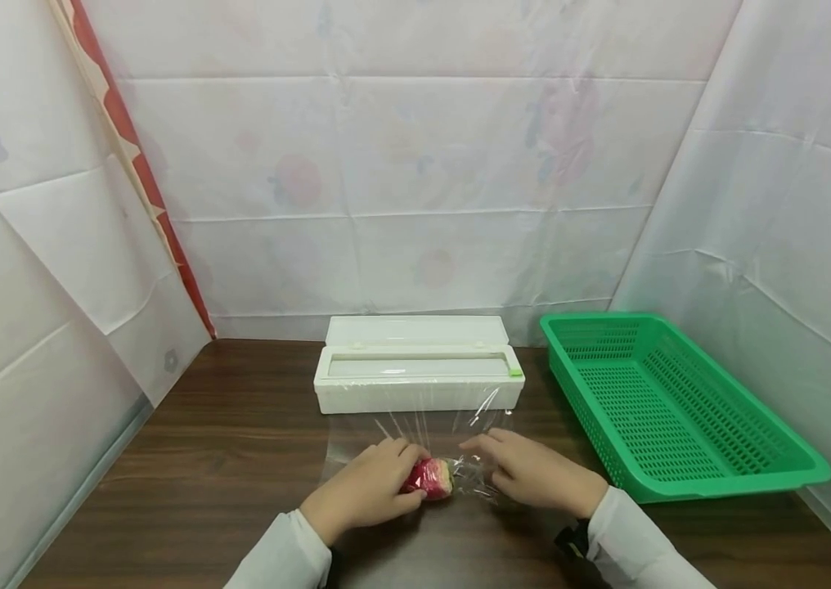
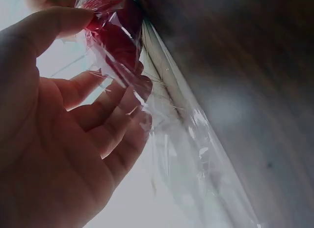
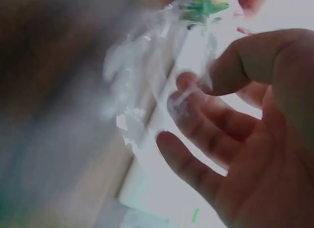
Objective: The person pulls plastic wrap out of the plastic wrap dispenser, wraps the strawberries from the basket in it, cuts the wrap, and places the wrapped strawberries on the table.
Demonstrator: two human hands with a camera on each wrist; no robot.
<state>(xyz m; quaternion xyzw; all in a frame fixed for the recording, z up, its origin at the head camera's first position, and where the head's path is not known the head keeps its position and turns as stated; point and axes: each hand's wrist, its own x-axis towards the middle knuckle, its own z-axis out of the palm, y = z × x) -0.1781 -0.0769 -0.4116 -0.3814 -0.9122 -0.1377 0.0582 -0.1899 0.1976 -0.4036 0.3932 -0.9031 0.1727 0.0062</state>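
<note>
My left hand (image 1: 377, 484) grips a small red fruit-like piece (image 1: 432, 479) with a pale yellow end and a green tip, thumb on the near side and fingers on the far side. Clear cling film (image 2: 196, 139) covers the red piece and stretches from it to the front of a white film dispenser (image 1: 415, 398). Just right of the piece, my right hand (image 1: 533, 470) pinches the loose, crumpled film (image 3: 132, 120) between thumb and fingertips. The green tip (image 3: 203, 9) shows beyond the thumb in the right wrist view.
The dispenser's lid (image 1: 415, 330) stands raised at the back, and a light green tab (image 1: 515, 373) sits at its right end. A green perforated basket (image 1: 717, 488) occupies the right side of the dark wooden table (image 1: 187, 483). White patterned sheets (image 1: 415, 164) enclose the back and sides.
</note>
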